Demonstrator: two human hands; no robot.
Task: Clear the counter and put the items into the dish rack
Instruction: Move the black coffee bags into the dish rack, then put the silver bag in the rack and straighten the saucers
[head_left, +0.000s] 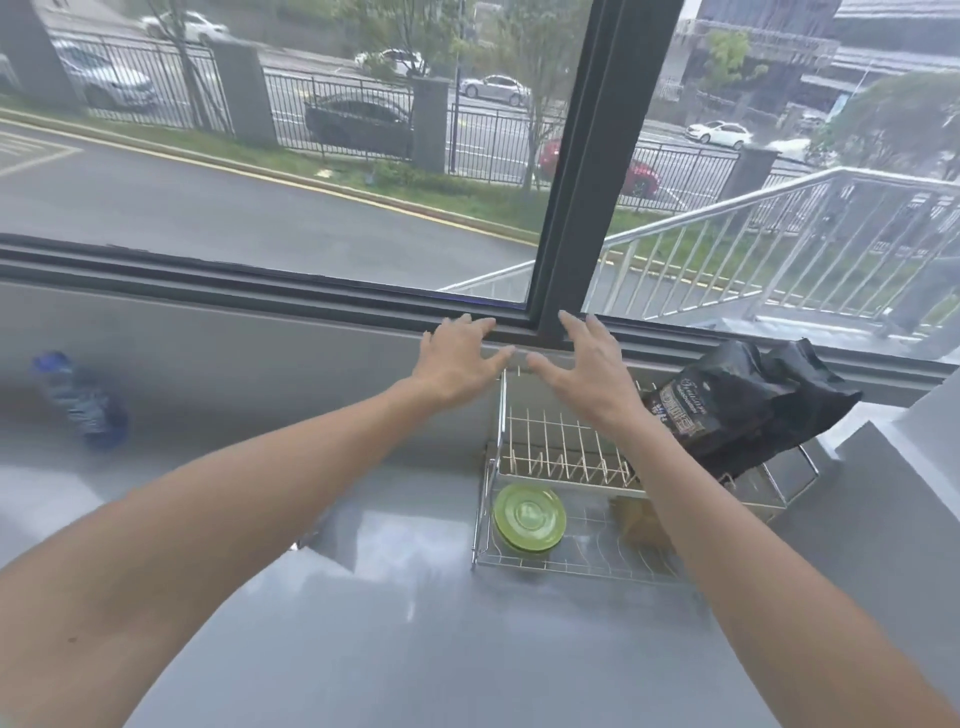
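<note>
A two-tier wire dish rack (563, 457) stands on the grey counter (395, 639) at the right, below the window. A green plate (529, 517) lies in its lower tier at the left. A black snack bag (748, 402) rests on the rack's upper right. A brownish item (636, 522) in the lower tier is partly hidden by my right forearm. My left hand (457, 358) and my right hand (587, 369) hover above the rack's back edge near the window sill, fingers spread, holding nothing. A blue water bottle (80, 400) lies far left on the counter.
A window with a dark frame (587, 171) runs along the back of the counter. A grey raised block (914, 467) stands at the right edge, beside the rack.
</note>
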